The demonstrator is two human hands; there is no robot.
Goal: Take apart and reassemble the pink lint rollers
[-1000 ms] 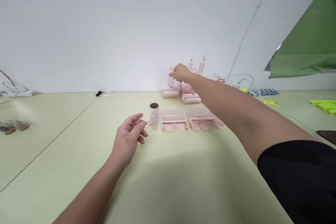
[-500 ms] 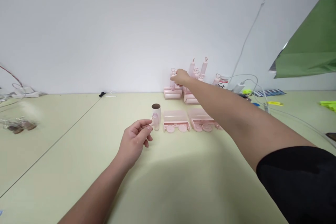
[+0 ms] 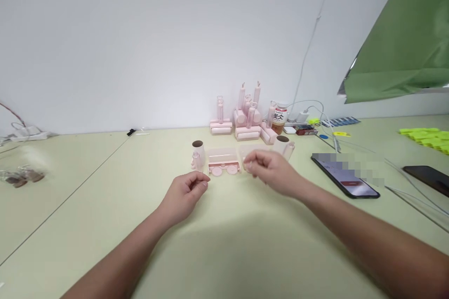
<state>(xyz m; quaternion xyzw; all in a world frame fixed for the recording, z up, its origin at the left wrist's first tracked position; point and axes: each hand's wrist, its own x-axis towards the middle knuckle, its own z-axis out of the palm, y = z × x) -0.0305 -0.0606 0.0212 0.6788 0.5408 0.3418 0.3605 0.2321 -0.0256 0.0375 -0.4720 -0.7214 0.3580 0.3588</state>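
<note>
Found left hand (image 3: 184,196) left of lower centre, fingers loosely bent, thumb and forefinger slightly apart, nothing visible in the grip. Located right hand (image 3: 277,173) right of centre, fingers curled and blurred, largely covering right-hand pink case (image 3: 244,150); could not tell a clasp on the case from a mere hover above. Located left-hand pink case (image 3: 224,168) at centre of the frame, two round discs (image 3: 217,171) along the front edge, just beyond the left fingertips; judged the spot convenient for reach from either side. Noted left white tube (image 3: 199,152) upright beside that case, with left clear bottle (image 3: 197,162) standing in front, and, right of centre, right white tube (image 3: 279,146) with right clear bottle (image 3: 289,150) alongside, apparently tilted; judged the pairing a likely means of grouping matching parts. Recorded pink units (image 3: 247,132) farther back at upper centre, several bearing upright cylinders (image 3: 220,112), probably set near the wall (image 3: 140,56) to spare working room on the tabletop (image 3: 224,252). Logged labelled jar (image 3: 280,117) and lit phone (image 3: 361,190) toward the right, presumably placed aside from the hands.
</note>
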